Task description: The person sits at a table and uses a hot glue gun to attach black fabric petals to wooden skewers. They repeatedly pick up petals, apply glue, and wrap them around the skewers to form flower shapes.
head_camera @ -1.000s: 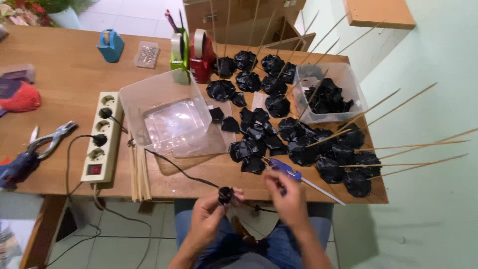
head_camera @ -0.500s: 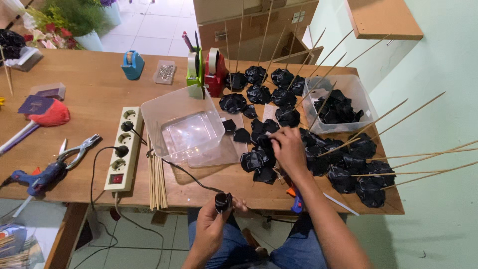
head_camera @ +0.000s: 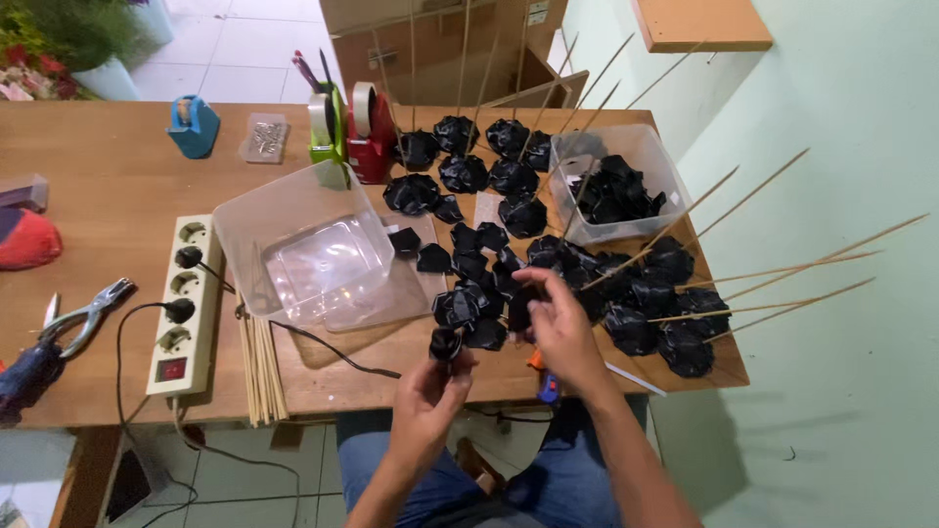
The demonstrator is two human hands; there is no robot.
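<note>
The left hand [head_camera: 430, 386] is gripping a small black rolled flower bud [head_camera: 446, 344] just off the tabletop [head_camera: 117, 156] edge, while the right hand [head_camera: 562, 328] is pinching a loose black petal [head_camera: 518, 305] from the pile [head_camera: 469, 293]. Judging by this, a petal-adding step is underway; next, the petal needs wrapping snugly around the bud.

light: bright, even daylight | shadows: soft, cast beneath bench [head_camera: 117, 186] | glare: on clear tub [head_camera: 293, 244] | focus: sharp | edges: slightly bowed

One camera only, worn on head. Looks steeply down from above at wooden table [head_camera: 117, 186], fairly high up; own hands near bottom edge.
</note>
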